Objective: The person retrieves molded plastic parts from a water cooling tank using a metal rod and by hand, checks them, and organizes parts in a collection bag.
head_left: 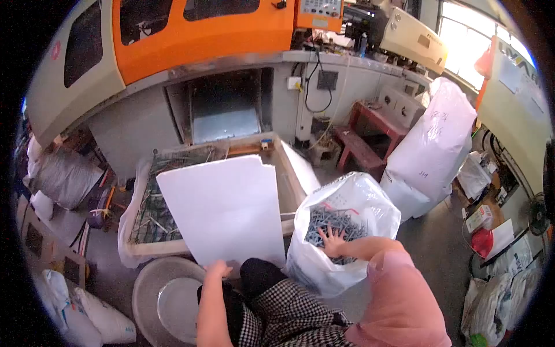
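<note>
My right hand reaches into an open white plastic bag, its fingers spread over a heap of grey-blue stick-like parts. A large white board leans on the rim of a shallow framed tray. At the board's lower edge is my left hand; its fingers are partly hidden and their grip is unclear. Just left of that hand sits a round grey basin on the floor.
An orange and grey machine stands behind the tray. Dark red steps and tall filled white sacks stand at the right. More sacks lie at lower left, and bags at lower right.
</note>
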Motion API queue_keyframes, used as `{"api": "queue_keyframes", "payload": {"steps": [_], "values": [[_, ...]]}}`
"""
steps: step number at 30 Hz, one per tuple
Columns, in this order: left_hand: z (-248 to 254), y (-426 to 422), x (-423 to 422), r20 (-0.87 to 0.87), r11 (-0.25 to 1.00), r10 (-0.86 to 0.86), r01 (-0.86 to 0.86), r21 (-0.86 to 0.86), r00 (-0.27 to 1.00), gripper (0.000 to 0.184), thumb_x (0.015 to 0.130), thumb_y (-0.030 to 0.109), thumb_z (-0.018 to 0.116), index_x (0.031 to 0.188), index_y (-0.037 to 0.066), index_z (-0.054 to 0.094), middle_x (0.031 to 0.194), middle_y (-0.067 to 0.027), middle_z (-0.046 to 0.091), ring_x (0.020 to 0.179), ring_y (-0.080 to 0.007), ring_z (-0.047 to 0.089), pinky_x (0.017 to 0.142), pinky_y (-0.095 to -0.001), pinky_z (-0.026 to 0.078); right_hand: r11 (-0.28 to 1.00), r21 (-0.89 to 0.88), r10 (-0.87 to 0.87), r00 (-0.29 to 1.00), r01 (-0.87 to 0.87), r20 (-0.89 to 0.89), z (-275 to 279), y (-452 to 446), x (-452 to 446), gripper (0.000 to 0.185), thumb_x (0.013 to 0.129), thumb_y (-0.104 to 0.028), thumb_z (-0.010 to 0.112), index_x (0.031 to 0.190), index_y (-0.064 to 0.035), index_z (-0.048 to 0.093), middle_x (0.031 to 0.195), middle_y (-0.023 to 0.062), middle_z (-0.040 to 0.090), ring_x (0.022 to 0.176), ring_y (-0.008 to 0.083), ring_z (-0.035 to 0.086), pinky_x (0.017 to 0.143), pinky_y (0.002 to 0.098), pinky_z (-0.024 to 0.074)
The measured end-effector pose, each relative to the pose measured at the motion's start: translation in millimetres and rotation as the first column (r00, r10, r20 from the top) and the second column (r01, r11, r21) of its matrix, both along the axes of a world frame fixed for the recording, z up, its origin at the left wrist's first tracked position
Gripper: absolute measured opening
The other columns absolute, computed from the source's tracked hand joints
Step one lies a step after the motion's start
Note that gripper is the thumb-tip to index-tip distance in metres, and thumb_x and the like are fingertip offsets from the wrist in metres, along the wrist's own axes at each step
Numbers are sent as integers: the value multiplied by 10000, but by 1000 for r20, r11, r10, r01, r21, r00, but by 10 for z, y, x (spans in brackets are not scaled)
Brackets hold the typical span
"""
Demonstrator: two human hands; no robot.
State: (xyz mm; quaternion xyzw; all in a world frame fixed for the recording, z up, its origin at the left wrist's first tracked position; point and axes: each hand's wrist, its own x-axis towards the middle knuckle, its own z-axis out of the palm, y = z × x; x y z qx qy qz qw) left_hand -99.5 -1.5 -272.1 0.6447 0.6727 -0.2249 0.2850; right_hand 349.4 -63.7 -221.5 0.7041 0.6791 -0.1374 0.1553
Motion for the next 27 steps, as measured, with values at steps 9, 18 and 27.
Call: {"api": "queue_keyframes", "payload": {"steps": [9, 18, 27], "values": [[569, -233, 53, 48, 996, 40, -44, 78, 998, 434, 809, 423, 601, 1087, 92, 634, 1165, -134, 596, 1113, -323, 535, 944, -518, 367, 1000, 28, 1, 1000, -1, -21, 77, -19, -22, 925, 786, -744, 344, 1469, -195, 47, 1490, 250, -63, 1324, 502, 132, 1034, 656, 100], [390, -130, -5, 95, 996, 38, -45, 75, 995, 377, 777, 414, 646, 988, 103, 677, 1052, -133, 646, 1044, -315, 577, 860, -484, 436, 997, 75, -22, 999, 25, -43, 80, -37, -25, 944, 766, -773, 341, 1468, -200, 75, 1494, 242, -37, 1333, 507, 87, 1044, 644, 91], [507, -247, 75, 41, 967, -48, 36, 253, 998, 351, 767, 419, 653, 907, 100, 690, 909, -134, 675, 878, -287, 635, 775, -409, 486, 990, 135, -22, 997, 33, -78, 78, -52, -25, 940, 760, -771, 364, 1462, -195, 121, 1489, 242, 30, 1322, 495, 144, 1046, 629, 130]]}}
